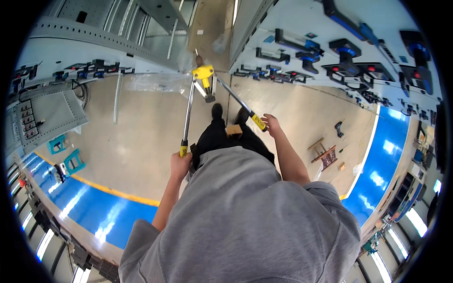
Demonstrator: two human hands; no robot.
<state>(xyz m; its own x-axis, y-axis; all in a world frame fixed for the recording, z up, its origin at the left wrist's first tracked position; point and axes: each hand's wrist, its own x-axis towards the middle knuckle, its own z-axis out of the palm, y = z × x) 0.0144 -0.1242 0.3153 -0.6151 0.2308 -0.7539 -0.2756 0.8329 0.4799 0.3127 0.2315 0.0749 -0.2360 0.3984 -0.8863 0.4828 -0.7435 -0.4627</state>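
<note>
Yellow-headed lever tool [204, 73] at upper centre of the frame, silver arms spread in a wide V toward you. Left grip [180, 165]: clenched round the left sleeve [183, 150]. Right grip [272, 125]: released, fingers loosely open at the right sleeve [258, 122]; contact can't be told. Step in hand, as I judge it: steadying and positioning the tool with arms apart. Next move would seem to call for your right fingers wrapping their sleeve, then both arms guided evenly. Tool's look: bright yellow body, brownish nose up-frame with a thin pin beyond, dark cup at the lower end, polished arms, yellow-and-black sleeves. Nose lies near the grey cabinet [108, 49], upper left; can't tell whether they touch. Small brown box [233, 130] shows between your legs, mid-frame.
</note>
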